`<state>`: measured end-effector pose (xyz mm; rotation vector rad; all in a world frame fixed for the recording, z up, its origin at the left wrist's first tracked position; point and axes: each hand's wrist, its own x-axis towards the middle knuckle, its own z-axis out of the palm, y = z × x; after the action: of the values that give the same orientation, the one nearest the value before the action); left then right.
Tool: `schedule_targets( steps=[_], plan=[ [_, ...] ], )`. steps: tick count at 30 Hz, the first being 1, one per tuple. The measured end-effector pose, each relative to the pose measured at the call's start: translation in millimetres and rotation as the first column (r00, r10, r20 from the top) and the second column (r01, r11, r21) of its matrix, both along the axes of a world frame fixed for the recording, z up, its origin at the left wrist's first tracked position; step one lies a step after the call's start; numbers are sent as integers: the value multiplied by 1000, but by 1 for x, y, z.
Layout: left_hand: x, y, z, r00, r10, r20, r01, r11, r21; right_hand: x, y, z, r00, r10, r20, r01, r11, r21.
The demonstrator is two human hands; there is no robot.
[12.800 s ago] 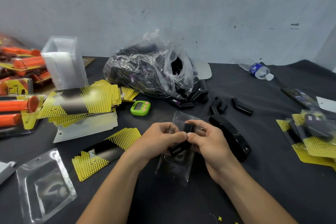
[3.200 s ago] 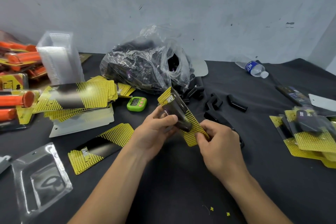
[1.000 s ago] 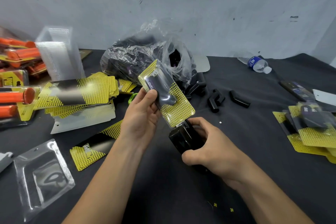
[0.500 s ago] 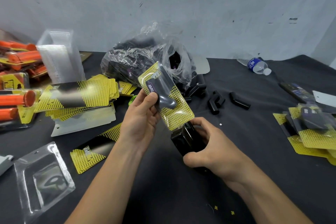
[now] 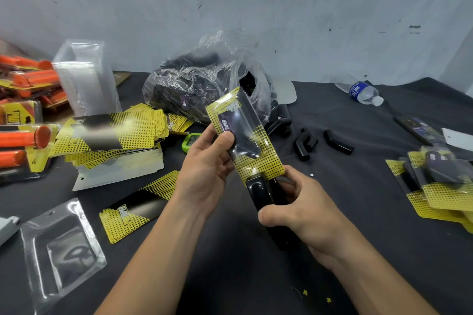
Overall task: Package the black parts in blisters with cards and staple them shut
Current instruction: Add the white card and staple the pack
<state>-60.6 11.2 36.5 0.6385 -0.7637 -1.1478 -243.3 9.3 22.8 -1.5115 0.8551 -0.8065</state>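
My left hand [image 5: 206,161] grips a filled blister pack [image 5: 245,135] by its left edge, thumb on the front. It holds a yellow dotted card and a black part with a purple TAPER label. My right hand [image 5: 302,207] grips a black stapler [image 5: 261,195], and the pack's lower edge sits in the stapler's jaws. Loose black parts [image 5: 304,144] lie on the black table [image 5: 358,212] behind my hands. A clear plastic bag [image 5: 202,84] holds many more black parts.
Yellow cards [image 5: 112,133] are stacked at left, one loose card [image 5: 135,210] nearer. An empty blister [image 5: 61,248] lies front left, a stack of clear blisters [image 5: 84,77] at back left. Finished packs [image 5: 440,181] pile at right. Orange packaged items [image 5: 23,135], a green timer [image 5: 189,140], a water bottle [image 5: 363,93].
The part went into the blister, a card was added, and my right hand picked up the stapler. In the last second the pack's lower edge slid into the stapler jaws.
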Motion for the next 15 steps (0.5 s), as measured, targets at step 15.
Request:
schedule_targets(
  steps=[15],
  plan=[
    [2,-1,-2,999,-10,49,10,1000,-11,0,4,5,1000,0,4,-1,1000,30]
  ],
)
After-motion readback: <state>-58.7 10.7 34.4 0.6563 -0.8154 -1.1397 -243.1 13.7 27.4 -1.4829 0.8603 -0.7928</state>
